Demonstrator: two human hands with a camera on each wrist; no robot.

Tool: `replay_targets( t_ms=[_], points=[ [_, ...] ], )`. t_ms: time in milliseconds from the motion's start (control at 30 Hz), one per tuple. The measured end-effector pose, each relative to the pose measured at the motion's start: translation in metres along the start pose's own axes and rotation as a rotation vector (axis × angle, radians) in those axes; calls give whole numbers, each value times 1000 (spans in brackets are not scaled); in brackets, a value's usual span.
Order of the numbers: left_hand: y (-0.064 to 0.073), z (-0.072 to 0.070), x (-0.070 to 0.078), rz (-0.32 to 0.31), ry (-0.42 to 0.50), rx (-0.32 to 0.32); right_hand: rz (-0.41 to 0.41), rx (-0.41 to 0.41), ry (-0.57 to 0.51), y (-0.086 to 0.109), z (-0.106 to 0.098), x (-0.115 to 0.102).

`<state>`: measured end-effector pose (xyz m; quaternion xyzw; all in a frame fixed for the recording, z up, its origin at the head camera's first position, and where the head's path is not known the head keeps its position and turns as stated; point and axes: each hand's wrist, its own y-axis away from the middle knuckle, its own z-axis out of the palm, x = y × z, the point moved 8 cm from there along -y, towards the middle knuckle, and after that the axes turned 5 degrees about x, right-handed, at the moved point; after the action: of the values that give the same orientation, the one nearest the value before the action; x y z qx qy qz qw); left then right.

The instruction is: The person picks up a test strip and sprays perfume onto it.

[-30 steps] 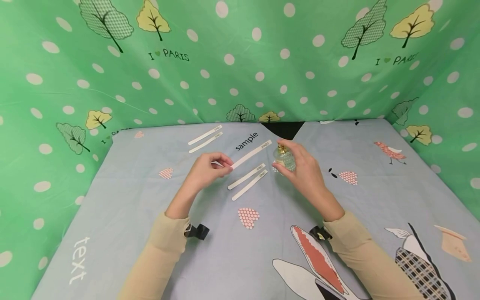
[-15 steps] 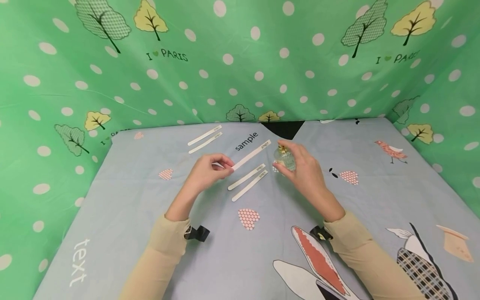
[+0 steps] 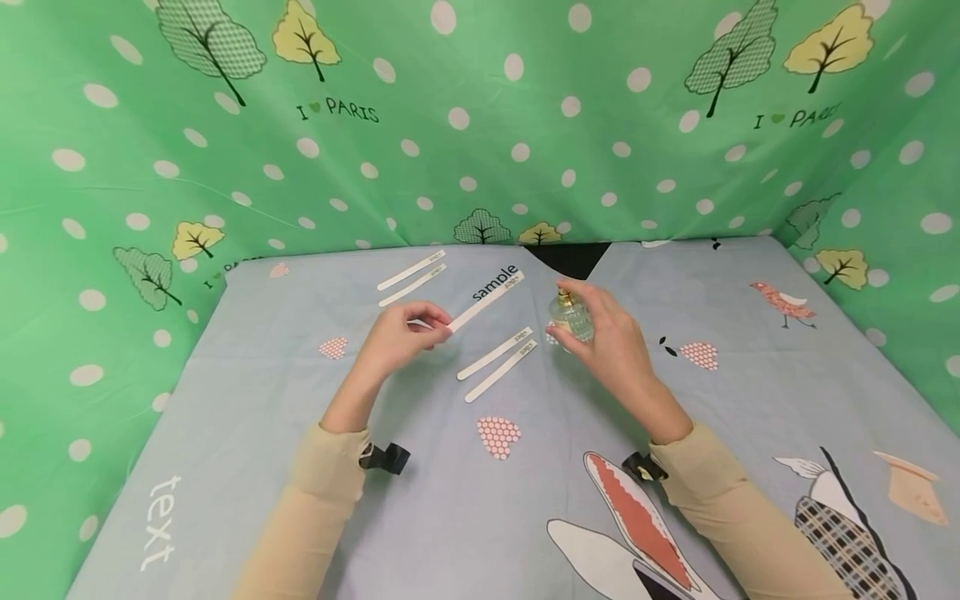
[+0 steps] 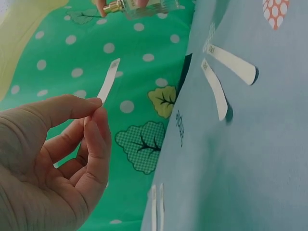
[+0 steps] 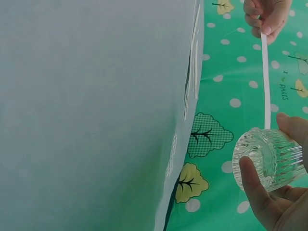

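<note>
My left hand pinches one end of a white paper perfume test strip between thumb and fingertips. The strip's printed far end points up and right, over the "sample" lettering in the head view. To the right, my right hand grips a clear glass perfume bottle with a gold spray neck, a finger on its top. The ribbed glass base of the bottle faces the right wrist camera, with the thumb and fingers round it. A gap separates strip and bottle in the head view.
Two more white strips lie side by side in front of the hands. Another pair of strips lies farther back on the left. The printed grey-blue cloth covers the table, and a green dotted curtain stands behind.
My left hand has moved slightly left with the strip, away from the bottle, in the last half second. The right hand and the bottle have stayed nearly still.
</note>
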<state>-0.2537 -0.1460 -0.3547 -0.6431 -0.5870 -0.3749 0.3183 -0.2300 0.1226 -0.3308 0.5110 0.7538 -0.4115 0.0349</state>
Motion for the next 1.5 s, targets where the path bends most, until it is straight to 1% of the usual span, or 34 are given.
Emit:
replay_targets(
  t_ms=[233,833,1000,1200,1500],
  points=[
    [-5,-11,-11,-33,-27,26,-7,2,-2,0,0,1],
    [-20,-35,-44,-76,-67,75,8,-4,6,3,0,3],
    [-26,-42,-52,-98,-59,92,9,-3,4,4,-1,3],
    [-34,-49,-64,-152,-23,104,7,2,4,3,-1,4],
    [-46,-55,-86,-204,5,124,17,0,-2,2,-1,4]
  ],
)
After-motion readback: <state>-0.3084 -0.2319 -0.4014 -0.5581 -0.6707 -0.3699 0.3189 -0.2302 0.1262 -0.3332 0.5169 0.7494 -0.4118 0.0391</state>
